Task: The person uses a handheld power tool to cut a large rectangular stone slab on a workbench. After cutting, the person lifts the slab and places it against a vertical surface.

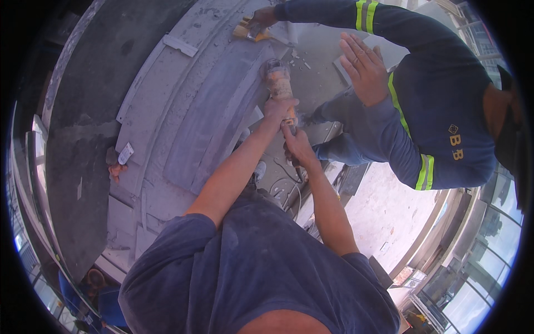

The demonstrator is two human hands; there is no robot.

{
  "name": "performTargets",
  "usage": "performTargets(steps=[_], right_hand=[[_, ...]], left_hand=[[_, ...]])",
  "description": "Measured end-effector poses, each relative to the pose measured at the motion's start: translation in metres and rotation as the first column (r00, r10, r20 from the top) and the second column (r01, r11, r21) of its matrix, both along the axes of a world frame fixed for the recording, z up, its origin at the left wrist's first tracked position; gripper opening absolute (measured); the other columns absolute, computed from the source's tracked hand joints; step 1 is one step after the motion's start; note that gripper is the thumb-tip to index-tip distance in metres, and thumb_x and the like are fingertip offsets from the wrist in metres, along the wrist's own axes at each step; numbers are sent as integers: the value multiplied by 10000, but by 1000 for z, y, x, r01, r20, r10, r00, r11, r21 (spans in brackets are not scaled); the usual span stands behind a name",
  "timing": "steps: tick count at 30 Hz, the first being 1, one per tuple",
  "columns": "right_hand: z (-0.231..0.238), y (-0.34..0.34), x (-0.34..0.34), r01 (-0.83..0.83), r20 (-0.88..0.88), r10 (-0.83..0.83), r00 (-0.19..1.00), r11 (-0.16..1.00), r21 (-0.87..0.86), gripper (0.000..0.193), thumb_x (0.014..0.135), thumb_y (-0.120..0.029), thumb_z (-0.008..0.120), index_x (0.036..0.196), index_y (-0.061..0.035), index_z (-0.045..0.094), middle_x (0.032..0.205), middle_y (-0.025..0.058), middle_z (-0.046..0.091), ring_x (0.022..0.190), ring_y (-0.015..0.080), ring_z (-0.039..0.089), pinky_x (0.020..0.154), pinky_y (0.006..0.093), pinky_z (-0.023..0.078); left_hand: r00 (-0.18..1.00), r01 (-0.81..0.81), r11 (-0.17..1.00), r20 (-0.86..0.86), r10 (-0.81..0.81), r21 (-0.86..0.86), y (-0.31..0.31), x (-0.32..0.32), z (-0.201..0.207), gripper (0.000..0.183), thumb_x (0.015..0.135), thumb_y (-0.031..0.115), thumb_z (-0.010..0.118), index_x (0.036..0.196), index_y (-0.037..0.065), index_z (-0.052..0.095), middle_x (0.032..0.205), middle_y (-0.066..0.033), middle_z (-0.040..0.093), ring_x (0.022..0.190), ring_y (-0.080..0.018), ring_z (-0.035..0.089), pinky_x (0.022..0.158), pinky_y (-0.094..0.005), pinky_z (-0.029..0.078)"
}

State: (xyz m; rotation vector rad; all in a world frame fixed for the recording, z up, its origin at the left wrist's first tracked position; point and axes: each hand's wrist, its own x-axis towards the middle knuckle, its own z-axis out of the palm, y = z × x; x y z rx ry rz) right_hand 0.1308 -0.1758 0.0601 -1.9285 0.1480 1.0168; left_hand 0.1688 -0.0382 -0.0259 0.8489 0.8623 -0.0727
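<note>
A dusty orange angle grinder (277, 82) points away from me, its head at the edge of a long grey stone slab (206, 117). My left hand (278, 107) grips the grinder's body from the left. Just behind it, my right hand (296, 146) is closed on the tool's rear end, where a cable (289, 186) trails down. Both my forearms reach up from my dark blue shirt at the bottom of the view.
A co-worker in a dark blue top with yellow reflective stripes (439, 111) crouches at the right, one open hand (364, 67) hovering near the grinder, the other hand holding a brush (247, 30) at the top. Dark stone slabs (83, 145) lie at left. Glass railing (484, 261) runs at lower right.
</note>
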Motion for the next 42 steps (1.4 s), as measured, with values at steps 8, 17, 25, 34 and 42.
performTargets(steps=[8, 17, 25, 34, 42], right_hand=[[-21, 1, 14, 3, 95, 0, 995, 999, -37, 778, 1058, -648, 655, 1217, 113, 647, 708, 114, 666, 535, 235, 683, 481, 406, 526], [7, -9, -27, -22, 78, 28, 997, 997, -70, 741, 1068, -619, 652, 1280, 90, 660, 703, 108, 682, 549, 221, 683, 502, 406, 520], [8, -22, -83, -48, 26, 51, 998, 994, -99, 673, 1083, -570, 648, 1283, 72, 660, 717, 131, 707, 590, 226, 708, 562, 412, 535], [-9, -21, -83, -29, 48, 30, 998, 999, -26, 647, 1076, -559, 675, 1193, 77, 667, 685, 81, 651, 549, 204, 653, 524, 402, 507], [-17, -26, -75, -19, 19, 21, 1000, 997, -69, 677, 1067, -590, 679, 1187, 77, 667, 695, 90, 663, 577, 204, 667, 556, 403, 519]], left_hand=[[999, 8, 1000, 44, -8, 6, 6, 17, -1, 512, 801, 173, 954, 1209, -46, 736, 1053, -133, 761, 852, -257, 767, 727, -422, 628], [994, -61, 998, 90, 63, -27, -10, -32, 14, 396, 858, 109, 909, 1178, 6, 700, 1005, -104, 734, 751, -227, 740, 663, -389, 614], [998, -59, 996, 31, 61, -61, -20, -94, 35, 374, 871, 123, 897, 1161, 9, 689, 959, -94, 723, 729, -217, 734, 605, -396, 613], [999, -48, 998, 13, 47, 31, -19, -93, 24, 391, 858, 150, 927, 1158, 36, 704, 991, -90, 743, 757, -195, 744, 609, -387, 618], [989, -85, 996, 125, 82, 20, -24, -91, 17, 440, 850, 133, 936, 1196, 44, 679, 966, -82, 731, 752, -198, 741, 621, -383, 632]])
